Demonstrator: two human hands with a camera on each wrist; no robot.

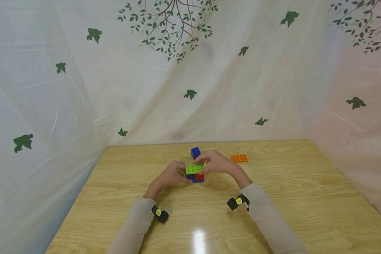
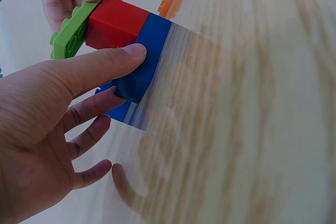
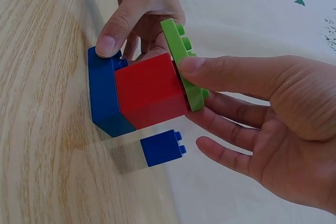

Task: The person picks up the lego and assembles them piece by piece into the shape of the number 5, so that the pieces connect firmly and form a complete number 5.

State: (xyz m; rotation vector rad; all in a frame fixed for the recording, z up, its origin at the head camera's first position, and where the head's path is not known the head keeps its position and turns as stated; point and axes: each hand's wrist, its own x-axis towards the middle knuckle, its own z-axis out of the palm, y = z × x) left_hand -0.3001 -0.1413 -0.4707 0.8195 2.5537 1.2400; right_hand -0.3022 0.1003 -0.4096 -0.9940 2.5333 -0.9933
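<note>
A small stack stands on the table, with a blue brick (image 3: pixel 102 93) at the bottom, a red brick (image 3: pixel 149 87) on it and a lime-green plate (image 1: pixel 193 169) on top. My left hand (image 1: pixel 172 174) grips the bottom blue brick, its thumb on the near side; the other fingers are partly hidden behind. With thumb and fingertips, my right hand (image 1: pixel 217 163) pinches the green plate over the red brick. The plate looks slightly tilted in the right wrist view; whether it is fully seated I cannot tell. Some blue studs show beside the red brick.
Just behind the stack stands a loose blue brick (image 1: pixel 195 152). An orange plate (image 1: pixel 239 158) lies on the wooden table (image 1: pixel 273 183) to the right, near the back edge. A pale cloth (image 1: pixel 152 106) with leaf prints hangs behind the table.
</note>
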